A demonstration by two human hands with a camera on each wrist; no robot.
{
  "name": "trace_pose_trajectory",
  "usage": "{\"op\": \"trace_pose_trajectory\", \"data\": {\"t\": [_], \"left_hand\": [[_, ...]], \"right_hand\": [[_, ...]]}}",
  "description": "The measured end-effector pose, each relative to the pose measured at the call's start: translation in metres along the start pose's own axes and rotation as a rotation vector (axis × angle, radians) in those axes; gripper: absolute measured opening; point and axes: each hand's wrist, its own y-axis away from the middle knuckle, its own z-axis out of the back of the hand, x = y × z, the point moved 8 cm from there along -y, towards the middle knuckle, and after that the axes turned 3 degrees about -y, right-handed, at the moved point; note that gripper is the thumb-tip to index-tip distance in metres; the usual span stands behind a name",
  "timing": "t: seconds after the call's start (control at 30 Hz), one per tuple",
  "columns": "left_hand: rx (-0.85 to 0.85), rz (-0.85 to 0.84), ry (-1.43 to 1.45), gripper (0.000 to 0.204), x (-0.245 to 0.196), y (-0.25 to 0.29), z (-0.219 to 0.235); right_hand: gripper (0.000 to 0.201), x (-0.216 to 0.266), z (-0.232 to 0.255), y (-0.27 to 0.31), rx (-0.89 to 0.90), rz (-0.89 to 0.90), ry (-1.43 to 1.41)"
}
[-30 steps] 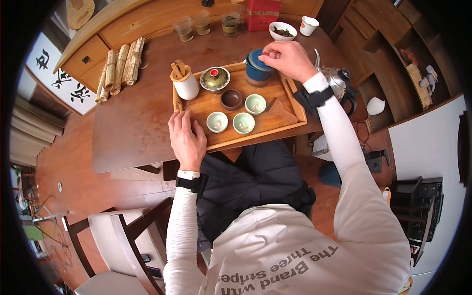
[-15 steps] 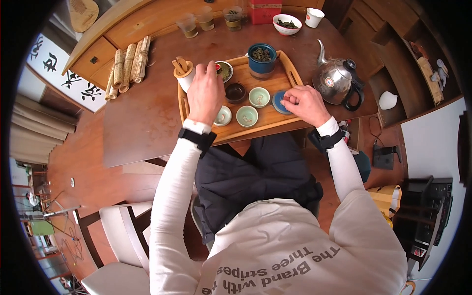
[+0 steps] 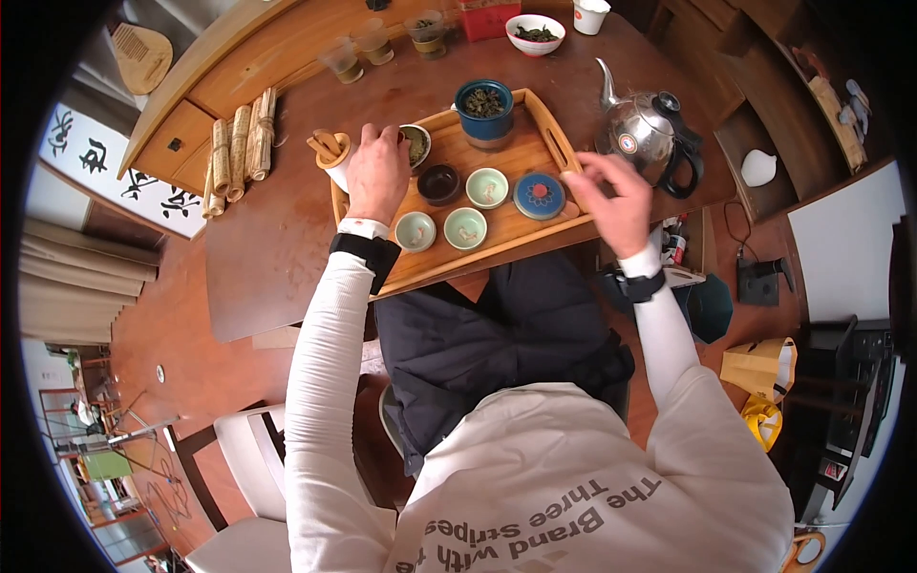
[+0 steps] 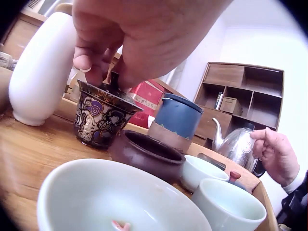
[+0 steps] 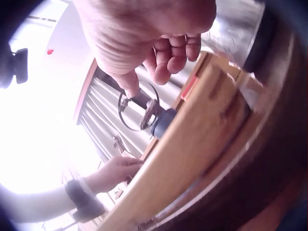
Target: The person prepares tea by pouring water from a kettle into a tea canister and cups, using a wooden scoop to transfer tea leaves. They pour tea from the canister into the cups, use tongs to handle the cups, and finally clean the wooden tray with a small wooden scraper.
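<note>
In the left wrist view the fingers of my left hand (image 3: 377, 177) pinch the knob of a dark lid (image 4: 120, 94), which sits in a patterned gaiwan (image 4: 98, 120). My right hand (image 3: 616, 201) holds nothing; its fingers are loosely bent over the right end of the wooden tray (image 3: 549, 124), beside the steel kettle (image 3: 642, 129). A blue lid (image 3: 540, 196) with a red knob lies on the tray near that end. Behind it stands the uncovered blue pot (image 3: 485, 122) with dry leaves inside. Green cups (image 3: 465, 229) and a brown cup (image 3: 439, 184) stand between the hands.
A white holder (image 3: 336, 172) with wooden tools stands at the tray's left. Bamboo scrolls (image 3: 239, 143) lie further left. Along the back are plastic cups (image 3: 373, 43), a bowl of leaves (image 3: 535, 36) and a white cup (image 3: 590, 17).
My right hand has taken the blue lid off the pot, set it on the tray, and let it go, moving right. My left hand has gone from the tray's front edge to the gaiwan lid.
</note>
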Motion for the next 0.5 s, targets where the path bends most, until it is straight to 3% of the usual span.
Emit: {"op": "trace_pose_trajectory", "data": {"t": [0.2,0.33,0.4,0.43,0.5], "left_hand": [[-0.074,-0.016,0.029,0.022,0.000,0.003,0.000],[-0.076,-0.018,0.039,0.023,-0.001,0.004,0.002],[-0.085,-0.013,0.050,0.023,-0.001,0.005,0.003],[-0.091,-0.011,0.057,0.023,-0.002,0.005,0.004],[-0.100,-0.019,0.042,0.023,-0.005,0.005,0.004]], "right_hand": [[0.023,-0.011,0.087,-0.015,-0.135,-0.021,0.113],[0.017,-0.024,0.152,-0.008,-0.461,-0.131,0.055],[0.014,-0.016,0.171,-0.003,-0.560,-0.071,0.111],[0.012,-0.011,0.168,-0.002,-0.536,-0.124,0.199],[0.009,-0.008,0.126,-0.005,-0.220,-0.166,0.090]]}}
